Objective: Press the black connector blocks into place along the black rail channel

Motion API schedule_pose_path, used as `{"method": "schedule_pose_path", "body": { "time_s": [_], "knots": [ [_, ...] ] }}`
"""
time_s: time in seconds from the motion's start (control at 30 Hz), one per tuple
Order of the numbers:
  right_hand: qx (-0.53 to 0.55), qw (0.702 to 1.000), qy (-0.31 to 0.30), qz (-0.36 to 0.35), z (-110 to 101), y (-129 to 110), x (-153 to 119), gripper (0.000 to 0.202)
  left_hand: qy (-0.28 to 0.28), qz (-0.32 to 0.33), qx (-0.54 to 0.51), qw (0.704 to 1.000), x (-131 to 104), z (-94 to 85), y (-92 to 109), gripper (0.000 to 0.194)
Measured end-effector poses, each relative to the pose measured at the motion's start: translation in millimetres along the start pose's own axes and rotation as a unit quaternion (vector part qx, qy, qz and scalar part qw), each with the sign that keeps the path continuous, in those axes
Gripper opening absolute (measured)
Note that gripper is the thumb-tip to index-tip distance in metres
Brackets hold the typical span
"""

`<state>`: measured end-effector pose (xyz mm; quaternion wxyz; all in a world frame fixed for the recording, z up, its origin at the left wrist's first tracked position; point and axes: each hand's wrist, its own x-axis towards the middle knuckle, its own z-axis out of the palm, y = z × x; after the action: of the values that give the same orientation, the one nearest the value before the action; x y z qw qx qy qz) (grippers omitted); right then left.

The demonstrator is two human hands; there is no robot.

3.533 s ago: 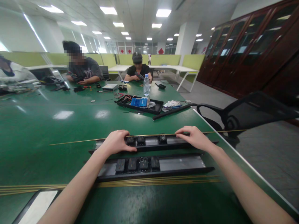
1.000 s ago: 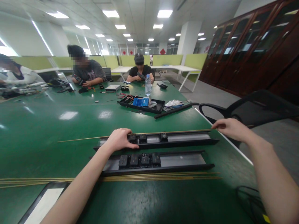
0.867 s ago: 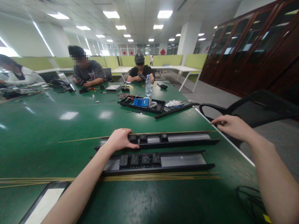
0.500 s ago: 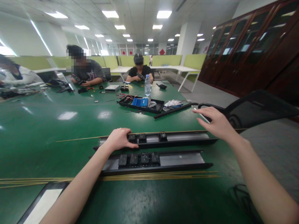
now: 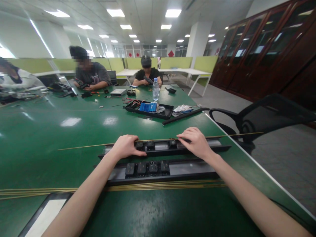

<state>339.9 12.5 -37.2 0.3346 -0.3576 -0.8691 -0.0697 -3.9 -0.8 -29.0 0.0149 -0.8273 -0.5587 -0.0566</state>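
Note:
My left hand (image 5: 126, 145) is closed around the left part of the far black channel (image 5: 160, 152), its thumb on the near wall. Inside that channel are small black blocks, among them one block (image 5: 172, 144) by my right fingertips. A long thin brass rod (image 5: 86, 147) runs along the far wall, past both hands and beyond the table edge. My right hand (image 5: 194, 141) pinches at this rod above the channel; the exact contact is partly hidden by the fingers. Nearer to me lies a second black channel (image 5: 187, 168) with several black blocks (image 5: 141, 169) in a row.
Several brass rods (image 5: 163, 187) lie along the near channel. At lower left is a black-framed white panel (image 5: 46, 214). Farther off are a black tray (image 5: 165, 113), a water bottle (image 5: 155, 90) and a black strip (image 5: 182, 117). A chair (image 5: 247, 118) stands right; other people sit across.
My right hand has moved left and down from the table's right side to the brass rod, its fingers now together. My left hand stays on the far channel.

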Motion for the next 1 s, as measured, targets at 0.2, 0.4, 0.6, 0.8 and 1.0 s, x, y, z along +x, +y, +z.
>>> {"method": "schedule_pose_path", "body": {
  "time_s": [0.2, 0.4, 0.6, 0.8, 1.0],
  "knots": [
    [0.004, 1.000, 0.004, -0.012, 4.2, -4.4, -2.7, 0.016, -0.003, -0.003, 0.001, 1.000, 0.4, -0.1, 0.5, 0.075],
    [0.012, 1.000, 0.008, 0.002, 8.7, -3.4, -4.5, 0.016, -0.003, 0.000, 0.004, 1.000, 1.6, 2.5, -1.2, 0.077],
    [0.006, 1.000, 0.006, 0.003, 9.0, -5.6, -4.5, 0.016, 0.001, -0.002, 0.020, 1.000, 0.8, 1.8, -0.5, 0.078],
    [-0.003, 1.000, 0.000, -0.001, 8.8, -4.9, -4.6, 0.016, -0.001, -0.006, 0.030, 1.000, 0.8, 0.2, 1.4, 0.079],
    [-0.005, 1.000, 0.003, -0.003, 9.5, -3.2, -4.6, 0.011, -0.008, -0.017, 0.028, 0.999, 0.5, -1.3, 3.6, 0.075]
  ]
}}
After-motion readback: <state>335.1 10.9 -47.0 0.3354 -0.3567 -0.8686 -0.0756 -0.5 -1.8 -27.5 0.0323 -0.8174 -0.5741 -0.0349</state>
